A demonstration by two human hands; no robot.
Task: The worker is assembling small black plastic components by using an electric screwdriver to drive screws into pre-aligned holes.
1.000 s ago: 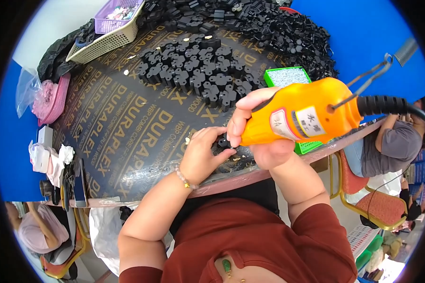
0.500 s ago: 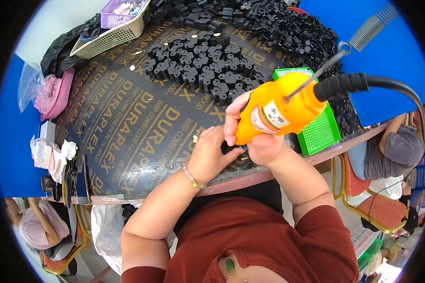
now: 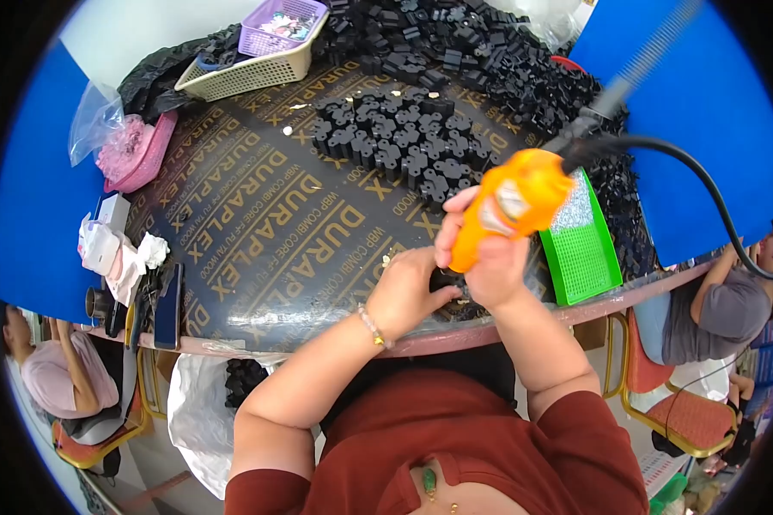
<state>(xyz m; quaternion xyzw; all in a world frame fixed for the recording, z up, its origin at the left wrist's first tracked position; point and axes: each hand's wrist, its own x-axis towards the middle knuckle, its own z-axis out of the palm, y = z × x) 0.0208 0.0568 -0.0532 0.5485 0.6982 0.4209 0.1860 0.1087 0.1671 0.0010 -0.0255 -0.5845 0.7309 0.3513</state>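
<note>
My right hand (image 3: 500,268) is closed round a yellow-orange electric screwdriver (image 3: 515,206), held tilted with its lower end near my left hand. A coil spring (image 3: 661,56) and a black cable (image 3: 704,167) run from its upper end. At the table's near edge my left hand (image 3: 408,292) lies beside the tool, fingers curled and thumb held out. Something dark shows between thumb and fingers, but I cannot make it out. Ahead of my hands stands a block of black plastic parts (image 3: 395,129), packed in rows. The screwdriver's tip is hidden.
A green tray (image 3: 586,266) with small silvery pieces lies on the right. Loose black parts (image 3: 438,47) are heaped at the back and right. Left are a pink basket (image 3: 150,159), a cream basket (image 3: 249,77) and a phone (image 3: 169,305). Other people sit at both sides.
The screwdriver has moved slightly and is blurred, its spring stretched further. The scene has shifted right and down in view. My left hand stays by the tool.
</note>
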